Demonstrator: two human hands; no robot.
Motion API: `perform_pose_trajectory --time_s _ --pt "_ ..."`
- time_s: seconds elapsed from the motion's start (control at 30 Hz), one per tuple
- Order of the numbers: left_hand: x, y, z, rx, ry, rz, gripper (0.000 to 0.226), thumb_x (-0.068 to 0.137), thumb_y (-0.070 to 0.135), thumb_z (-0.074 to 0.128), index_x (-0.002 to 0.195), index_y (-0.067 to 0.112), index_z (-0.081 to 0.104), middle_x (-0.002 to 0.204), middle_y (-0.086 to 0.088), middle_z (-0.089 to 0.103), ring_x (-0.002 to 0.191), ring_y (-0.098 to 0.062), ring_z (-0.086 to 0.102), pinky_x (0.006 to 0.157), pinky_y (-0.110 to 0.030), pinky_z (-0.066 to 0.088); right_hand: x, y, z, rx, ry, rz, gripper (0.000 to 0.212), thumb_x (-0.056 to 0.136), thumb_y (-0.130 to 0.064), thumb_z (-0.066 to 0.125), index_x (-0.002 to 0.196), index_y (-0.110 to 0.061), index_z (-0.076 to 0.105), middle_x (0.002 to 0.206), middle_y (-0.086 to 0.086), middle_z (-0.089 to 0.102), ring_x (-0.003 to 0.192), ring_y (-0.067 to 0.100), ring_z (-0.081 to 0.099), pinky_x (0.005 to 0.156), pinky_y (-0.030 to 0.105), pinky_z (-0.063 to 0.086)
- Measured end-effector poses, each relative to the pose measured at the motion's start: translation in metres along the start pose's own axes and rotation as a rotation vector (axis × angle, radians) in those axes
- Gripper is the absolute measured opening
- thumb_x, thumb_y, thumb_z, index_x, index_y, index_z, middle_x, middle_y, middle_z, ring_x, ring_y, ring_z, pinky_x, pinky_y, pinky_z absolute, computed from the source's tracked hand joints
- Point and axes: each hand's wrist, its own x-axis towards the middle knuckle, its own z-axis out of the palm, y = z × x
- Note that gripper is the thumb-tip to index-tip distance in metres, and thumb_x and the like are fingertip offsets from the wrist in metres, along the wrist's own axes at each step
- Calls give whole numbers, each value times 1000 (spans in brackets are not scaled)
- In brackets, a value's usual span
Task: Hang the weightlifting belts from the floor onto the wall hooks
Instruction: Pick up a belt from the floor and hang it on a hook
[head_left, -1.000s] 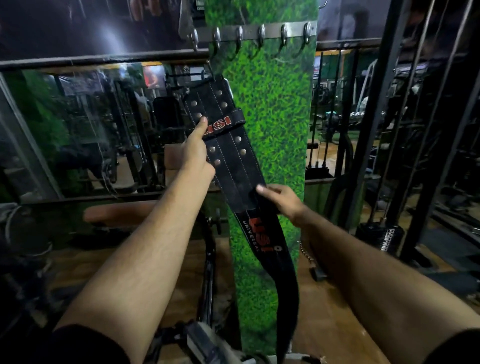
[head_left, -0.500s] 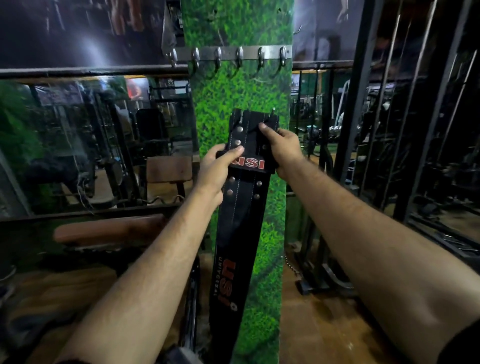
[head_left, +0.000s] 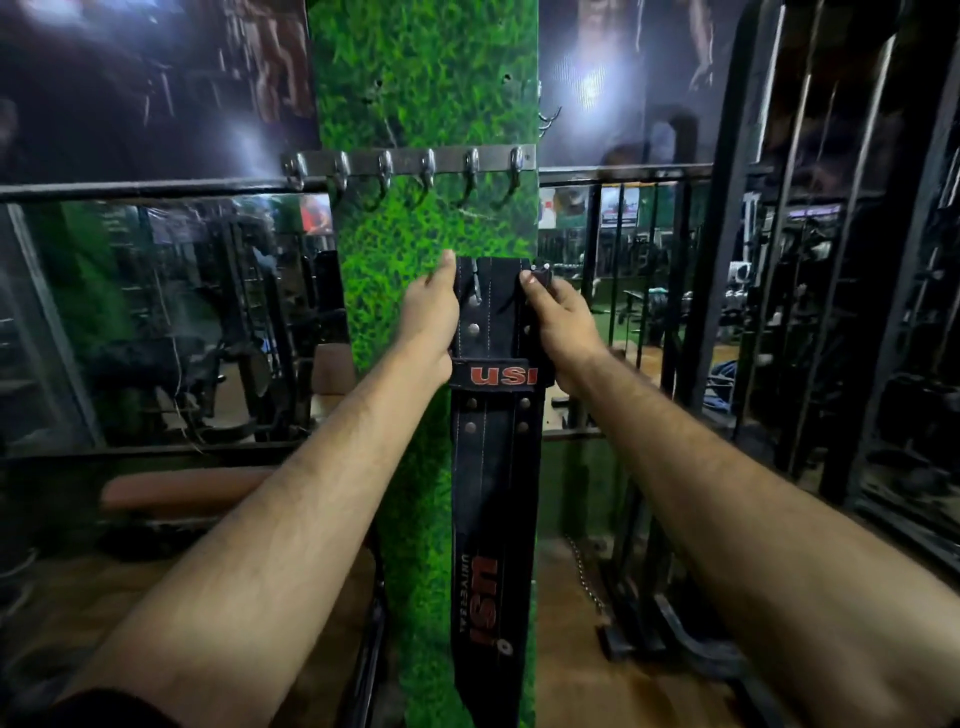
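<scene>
A black leather weightlifting belt (head_left: 491, 467) with red USI lettering hangs straight down in front of a green grass-patterned pillar (head_left: 415, 78). My left hand (head_left: 428, 317) grips its upper left edge and my right hand (head_left: 558, 327) grips its upper right edge by the buckle. The belt's top sits well below a metal rail of several bare hooks (head_left: 410, 163) fixed across the pillar. The belt's lower end runs out of view at the bottom.
Mirrors with a black rail flank the pillar. A brown padded bench (head_left: 176, 491) stands at lower left. Black gym machine frames (head_left: 779, 260) and a hanging chain (head_left: 584, 571) fill the right. A single extra hook (head_left: 550, 117) sticks out at the pillar's right edge.
The belt went from tilted to upright and rose toward the hook rail. My right hand moved from mid-belt up to the buckle end; my left hand shifted to the top left edge.
</scene>
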Motion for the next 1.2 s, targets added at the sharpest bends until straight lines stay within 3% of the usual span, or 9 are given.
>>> perform_pose_trajectory --time_s 0.3,0.43,0.57,0.7,0.8,0.93,1.0,1.1,1.2 --pt "40 17 43 35 -11 231 27 105 33 50 86 22 65 81 0 66 59 -11 58 40 -22 47 55 -24 -14 -295 149 -262 19 97 -30 64 107 -16 56 93 0 70 76 6 69 63 26 57" --pt "72 29 65 31 -1 261 29 104 34 52 79 25 64 73 3 62 56 -9 56 44 -26 52 94 -38 -16 -318 167 -253 44 90 -44 66 121 -13 58 111 8 73 96 23 73 81 41 62" --pt "111 34 85 61 29 295 28 103 34 54 84 18 68 72 -3 62 58 -16 57 54 -33 52 133 -41 -21 -334 174 -228 31 93 -40 64 111 -15 61 106 8 74 98 26 73 87 52 60" --pt "136 30 88 176 32 258 28 102 33 55 93 11 70 80 -3 67 60 -11 62 42 -20 49 153 -30 -26 -288 178 -167 27 96 -33 65 109 -10 62 103 13 73 96 31 73 83 50 62" --pt "142 11 82 297 44 287 37 99 38 58 73 12 62 71 -5 65 64 -20 59 64 -34 55 148 -11 -32 -180 124 -95 19 100 -25 61 110 -9 61 98 8 72 87 23 71 69 32 63" --pt "128 -8 72 161 -15 294 34 98 38 61 90 7 72 91 -15 78 87 -35 75 79 -53 62 130 10 -36 -100 121 -113 12 100 -27 61 93 -17 62 90 0 73 75 8 71 62 24 59" --pt "112 -29 65 82 -65 269 33 100 37 57 101 10 75 97 -13 79 96 -33 75 87 -53 60 115 27 -39 -68 119 -80 16 96 -34 67 96 -18 64 90 -6 74 79 5 73 67 22 59" --pt "81 -70 55 -29 -41 255 46 97 52 52 96 12 75 99 -10 79 98 -30 74 91 -53 59 94 54 -43 -57 98 -49 58 83 -57 72 120 -13 66 111 4 76 104 18 73 95 40 58" --pt "62 -92 49 -98 9 241 37 97 51 55 89 20 71 96 0 78 95 -21 75 91 -46 59 74 67 -44 -132 94 -91 38 93 -46 66 113 -14 68 103 0 77 95 6 73 81 25 58"
